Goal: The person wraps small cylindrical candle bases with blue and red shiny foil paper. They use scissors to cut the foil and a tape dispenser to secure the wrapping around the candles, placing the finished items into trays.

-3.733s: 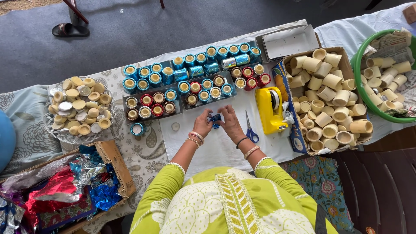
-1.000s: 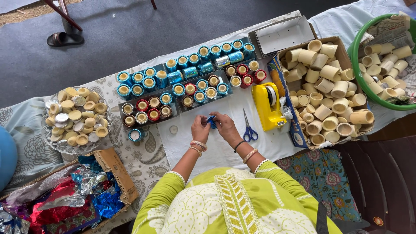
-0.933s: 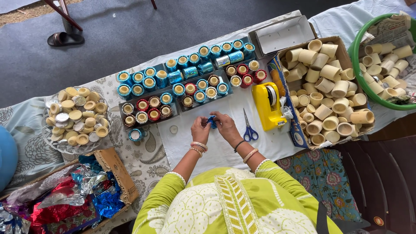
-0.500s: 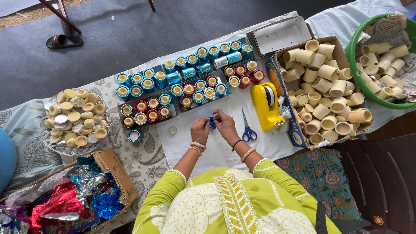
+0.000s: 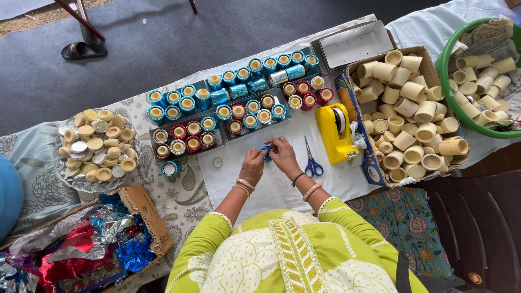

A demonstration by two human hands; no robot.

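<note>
Hands meet over the white cloth (image 5: 282, 190) near the table's front edge: left hand (image 5: 253, 166) and right hand (image 5: 283, 155) still pinch a small blue foil piece (image 5: 266, 151) between fingertips, position unchanged; scissors (image 5: 311, 160) lie beside, wrapping continuing.

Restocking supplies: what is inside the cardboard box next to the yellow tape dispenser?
The cardboard box holds plain cream tubes, piled loosely, some upright, some tipped. The top layer covers whatever lies beneath.

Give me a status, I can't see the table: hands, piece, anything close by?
Left hand and right hand pinch small blue foil-wrapped cup over white cloth. Scissors right beside, apart.
</note>
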